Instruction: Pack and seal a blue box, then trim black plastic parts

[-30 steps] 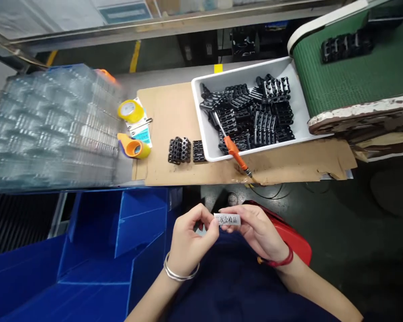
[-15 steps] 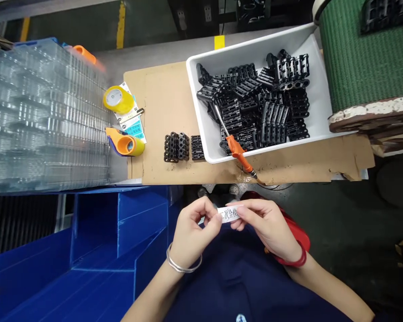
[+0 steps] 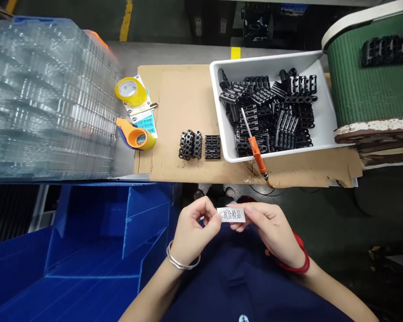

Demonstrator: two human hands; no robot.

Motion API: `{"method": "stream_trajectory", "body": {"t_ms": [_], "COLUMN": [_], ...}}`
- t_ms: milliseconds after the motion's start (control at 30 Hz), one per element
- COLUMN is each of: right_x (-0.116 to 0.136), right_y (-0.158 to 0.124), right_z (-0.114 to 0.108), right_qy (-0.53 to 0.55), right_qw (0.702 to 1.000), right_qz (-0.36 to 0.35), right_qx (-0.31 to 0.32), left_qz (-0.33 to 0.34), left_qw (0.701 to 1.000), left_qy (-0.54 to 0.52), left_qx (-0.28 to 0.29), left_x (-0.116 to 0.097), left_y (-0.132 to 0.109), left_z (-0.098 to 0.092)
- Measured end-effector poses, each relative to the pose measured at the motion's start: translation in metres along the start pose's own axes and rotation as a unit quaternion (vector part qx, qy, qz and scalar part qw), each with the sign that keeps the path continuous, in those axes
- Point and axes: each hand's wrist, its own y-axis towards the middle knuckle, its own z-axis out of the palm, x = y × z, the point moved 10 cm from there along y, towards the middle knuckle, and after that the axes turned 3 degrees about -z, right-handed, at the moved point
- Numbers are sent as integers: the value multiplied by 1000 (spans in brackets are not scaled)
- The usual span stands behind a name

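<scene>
A small white paper label (image 3: 233, 215) with printed black characters is held in front of my body, above my dark blue clothing. My left hand (image 3: 196, 228) pinches its left end between thumb and bent fingers. At the other end, my right hand (image 3: 272, 226) is closed, with its fingertips behind the label and its thumb by the right edge. Beyond my hands on the cardboard (image 3: 174, 98) sit black slotted plastic parts (image 3: 190, 144) in a small group. Next to them lies a flat black part (image 3: 212, 147).
A white bin (image 3: 272, 154) holds many black parts, with an orange-handled air gun (image 3: 257, 154) across its rim. Yellow tape (image 3: 139, 95), a tape dispenser (image 3: 134, 134) and label sheets lie left. Clear trays (image 3: 47, 103), a blue box (image 3: 97, 264) and a green conveyor belt (image 3: 362, 89) flank the table.
My right thumb has slid right, uncovering more of the label's characters. The left hand keeps its pinch. The camera view has shifted, so the table items appear further right.
</scene>
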Motion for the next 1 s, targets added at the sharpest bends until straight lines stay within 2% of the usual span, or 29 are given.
{"method": "stream_trajectory", "body": {"t_ms": [133, 567, 700, 1000], "right_x": [-10, -9, -12, -20], "right_y": [0, 5, 8, 10], "right_z": [11, 14, 12, 8], "right_qy": [37, 20, 7, 15], "right_qw": [998, 999, 1000, 999], "right_qz": [30, 1, -1, -36], "right_qx": [46, 47, 29, 6], "left_qz": [6, 41, 49, 64], "left_qw": [1000, 999, 998, 992], "left_qy": [-5, 31, 40, 33], "left_qx": [-3, -15, 8, 100], "left_x": [0, -13, -15, -18], "left_y": [-3, -7, -9, -13], "left_z": [-5, -9, -1, 18]}}
